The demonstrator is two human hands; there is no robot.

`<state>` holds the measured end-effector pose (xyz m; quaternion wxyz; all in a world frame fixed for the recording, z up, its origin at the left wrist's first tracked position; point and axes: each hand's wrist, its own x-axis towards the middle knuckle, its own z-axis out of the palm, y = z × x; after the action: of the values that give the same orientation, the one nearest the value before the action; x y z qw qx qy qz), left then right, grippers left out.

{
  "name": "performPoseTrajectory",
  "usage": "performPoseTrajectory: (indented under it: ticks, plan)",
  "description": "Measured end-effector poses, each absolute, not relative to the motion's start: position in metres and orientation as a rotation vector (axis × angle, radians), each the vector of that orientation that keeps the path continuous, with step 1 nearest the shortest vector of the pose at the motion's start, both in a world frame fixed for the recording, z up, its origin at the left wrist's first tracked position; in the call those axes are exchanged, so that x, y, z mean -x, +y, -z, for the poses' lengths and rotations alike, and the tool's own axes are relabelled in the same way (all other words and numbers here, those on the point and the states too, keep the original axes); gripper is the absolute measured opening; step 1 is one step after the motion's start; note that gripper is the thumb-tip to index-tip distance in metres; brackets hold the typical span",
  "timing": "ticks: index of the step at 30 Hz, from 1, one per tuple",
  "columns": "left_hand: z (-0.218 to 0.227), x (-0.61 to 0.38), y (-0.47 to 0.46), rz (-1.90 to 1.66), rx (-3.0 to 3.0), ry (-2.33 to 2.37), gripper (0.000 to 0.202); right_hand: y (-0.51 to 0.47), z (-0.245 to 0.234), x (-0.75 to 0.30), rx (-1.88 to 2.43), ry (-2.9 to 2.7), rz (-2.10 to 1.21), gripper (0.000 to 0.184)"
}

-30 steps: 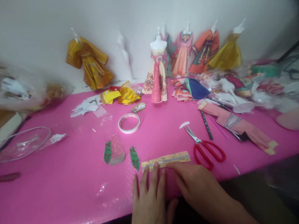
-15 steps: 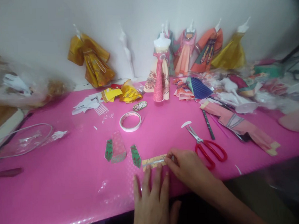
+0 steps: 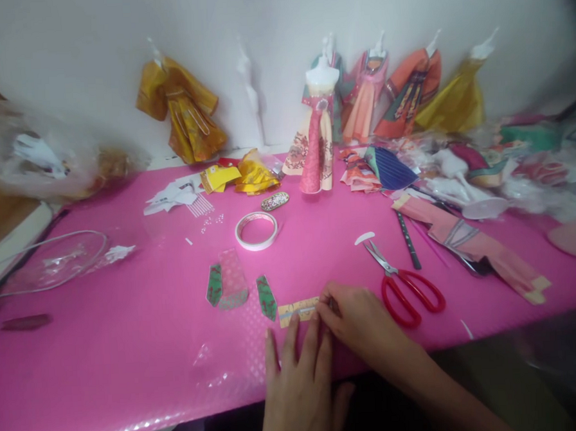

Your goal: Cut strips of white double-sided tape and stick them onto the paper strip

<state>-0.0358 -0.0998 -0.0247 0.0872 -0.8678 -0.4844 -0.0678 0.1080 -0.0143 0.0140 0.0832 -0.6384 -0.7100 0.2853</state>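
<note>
A patterned paper strip (image 3: 299, 309) is held flat on the pink counter (image 3: 131, 352) (near its front edge) under the spread left hand (image 3: 301, 385). Its right end is pinched by the right hand (image 3: 358, 318), apparently mid-fold; a firm, even crease seems needed.

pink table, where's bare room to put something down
The pink table is bare at its near left, between the clear plastic lid and the left hand. A smaller patch lies between the tape roll and the red scissors. The right end, around the folded pink garment, is crowded.
</note>
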Motion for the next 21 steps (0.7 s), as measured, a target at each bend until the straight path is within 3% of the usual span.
performPoseTrajectory:
  ticks: [21]
  plan:
    - [0.0279, 0.0381, -0.1005, 0.256, 2.58, -1.455, 0.067, -0.0126, -0.0147, -0.1063, 1.932, -2.14, -0.769, 0.017]
